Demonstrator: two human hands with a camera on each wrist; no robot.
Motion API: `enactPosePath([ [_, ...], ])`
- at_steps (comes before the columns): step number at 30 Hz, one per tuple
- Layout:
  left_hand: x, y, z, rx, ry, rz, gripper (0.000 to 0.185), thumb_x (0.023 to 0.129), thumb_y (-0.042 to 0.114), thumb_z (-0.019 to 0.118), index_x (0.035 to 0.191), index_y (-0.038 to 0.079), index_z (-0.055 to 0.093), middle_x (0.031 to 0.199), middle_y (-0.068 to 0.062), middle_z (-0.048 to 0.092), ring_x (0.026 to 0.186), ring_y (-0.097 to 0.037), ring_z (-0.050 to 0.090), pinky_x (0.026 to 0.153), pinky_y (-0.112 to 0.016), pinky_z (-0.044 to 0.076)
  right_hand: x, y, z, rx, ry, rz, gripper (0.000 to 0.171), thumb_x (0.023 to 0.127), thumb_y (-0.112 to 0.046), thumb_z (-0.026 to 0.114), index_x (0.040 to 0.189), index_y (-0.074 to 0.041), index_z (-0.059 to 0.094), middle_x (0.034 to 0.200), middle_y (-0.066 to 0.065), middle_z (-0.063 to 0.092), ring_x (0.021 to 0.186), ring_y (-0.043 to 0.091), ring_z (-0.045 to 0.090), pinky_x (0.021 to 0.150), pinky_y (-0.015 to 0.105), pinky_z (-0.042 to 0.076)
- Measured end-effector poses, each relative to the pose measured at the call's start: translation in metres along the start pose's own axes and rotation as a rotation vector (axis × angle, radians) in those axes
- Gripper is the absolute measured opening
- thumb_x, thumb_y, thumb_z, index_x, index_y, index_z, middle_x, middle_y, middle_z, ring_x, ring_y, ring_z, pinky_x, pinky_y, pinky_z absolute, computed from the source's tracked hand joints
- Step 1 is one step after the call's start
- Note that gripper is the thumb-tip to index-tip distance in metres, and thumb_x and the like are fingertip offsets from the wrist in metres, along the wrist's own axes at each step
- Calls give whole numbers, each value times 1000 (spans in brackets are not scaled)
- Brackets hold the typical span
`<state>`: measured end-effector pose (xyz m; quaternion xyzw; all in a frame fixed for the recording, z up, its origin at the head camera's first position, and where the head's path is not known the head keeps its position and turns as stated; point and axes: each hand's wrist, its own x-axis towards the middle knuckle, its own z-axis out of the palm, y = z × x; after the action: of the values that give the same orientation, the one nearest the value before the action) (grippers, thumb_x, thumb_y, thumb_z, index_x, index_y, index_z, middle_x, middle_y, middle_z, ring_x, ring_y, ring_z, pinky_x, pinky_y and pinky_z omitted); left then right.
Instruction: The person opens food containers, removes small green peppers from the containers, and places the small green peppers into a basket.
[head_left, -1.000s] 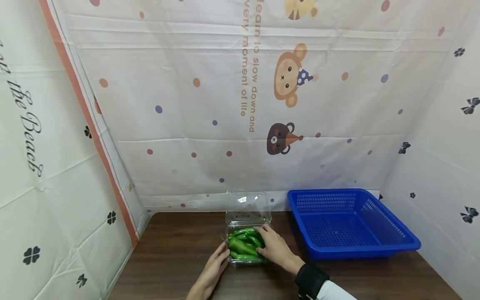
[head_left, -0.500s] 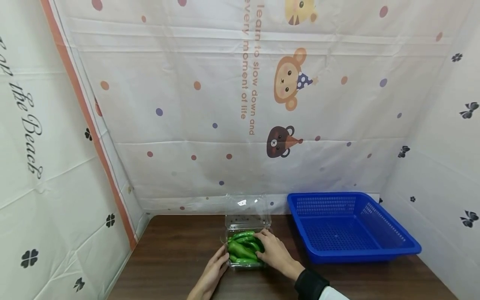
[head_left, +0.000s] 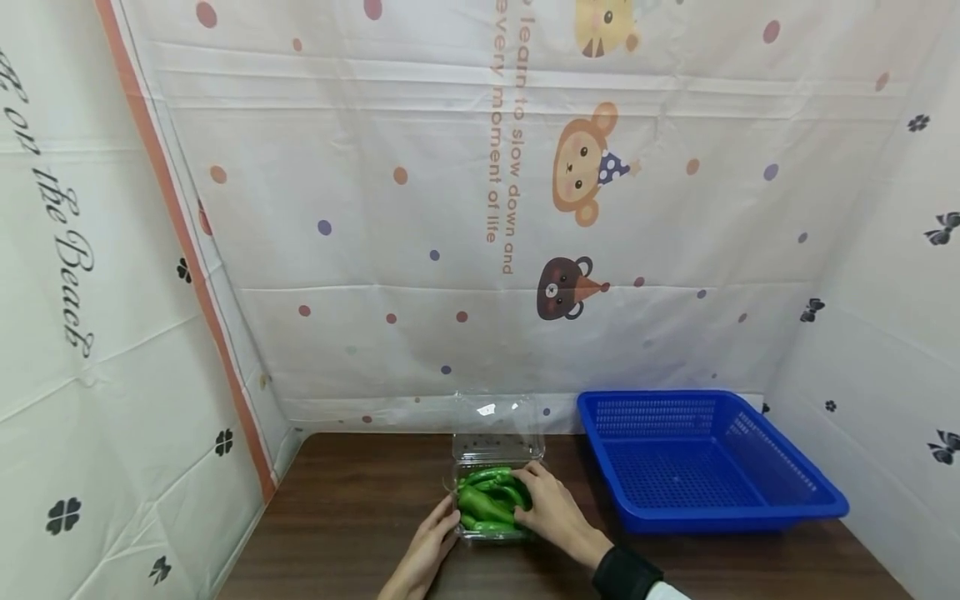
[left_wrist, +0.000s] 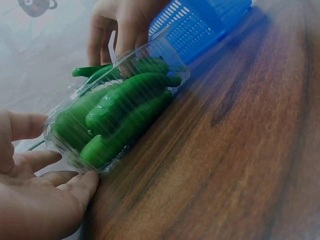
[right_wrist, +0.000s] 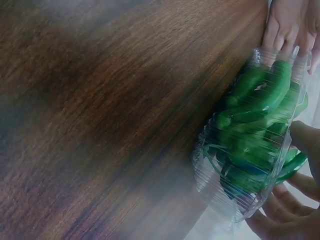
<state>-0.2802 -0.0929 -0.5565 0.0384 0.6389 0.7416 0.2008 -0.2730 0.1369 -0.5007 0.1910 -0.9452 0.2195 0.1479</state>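
Green peppers [head_left: 483, 503] fill a clear plastic clamshell box [right_wrist: 204, 175] on the table, its lid [head_left: 497, 417] raised at the back. My left hand [head_left: 428, 542] rests against the box's left end. Its fairly straight fingers and thumb touch the wall in the left wrist view. My right hand [head_left: 555, 512] reaches over the right end, thumb and curved fingers around peppers there. In the right wrist view, a pepper [right_wrist: 294, 166] juts past the rim between the thumb and fingers. The right fingertips are partly hidden.
A large blue plastic basket [head_left: 731, 512] with perforated sides stands to the right of the box. Printed cloth [head_left: 360, 250] hangs behind and on both sides of the brown wooden table [head_left: 352, 500].
The head view has tilted up slightly, so the scene sits lower. Both hands stay at the box, with only small shifts of the right fingers over the peppers.
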Motion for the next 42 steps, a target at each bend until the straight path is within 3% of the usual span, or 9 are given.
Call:
enactPosePath([
  [7,-3,-1,1,-1,-6,37,87,106,38,54,158,-14,8,162,-41,-4,151,-56,6,126,-64,22,1,-1,-1,8,26,-13,48,75,-5,83,121,0,70,107,8,65,87,18,68,65,26,57],
  [15,-1,-2,0,-4,3,18,87,106,39,55,159,-13,8,162,-40,-3,151,-56,6,126,-64,22,3,-4,-5,16,17,-12,49,77,-6,83,124,1,69,108,10,66,89,22,69,66,29,59],
  [23,-1,-5,-1,-12,-14,65,82,108,33,52,158,-14,8,162,-41,-2,152,-55,7,126,-64,22,8,-8,-14,12,29,-7,49,78,-5,81,125,0,69,108,7,65,85,16,67,63,23,55],
  [32,-1,-3,0,-7,-12,70,82,107,34,52,158,-15,9,162,-40,0,152,-54,7,126,-63,23,18,-19,-39,0,29,-27,53,81,-7,82,131,-2,66,114,11,66,84,17,68,63,23,55],
  [42,-1,-1,-1,-2,1,45,85,107,35,54,158,-14,8,162,-40,-2,152,-55,5,126,-64,22,28,-35,-74,-57,69,-98,51,83,-9,81,132,-7,65,121,11,67,99,25,70,76,37,62],
])
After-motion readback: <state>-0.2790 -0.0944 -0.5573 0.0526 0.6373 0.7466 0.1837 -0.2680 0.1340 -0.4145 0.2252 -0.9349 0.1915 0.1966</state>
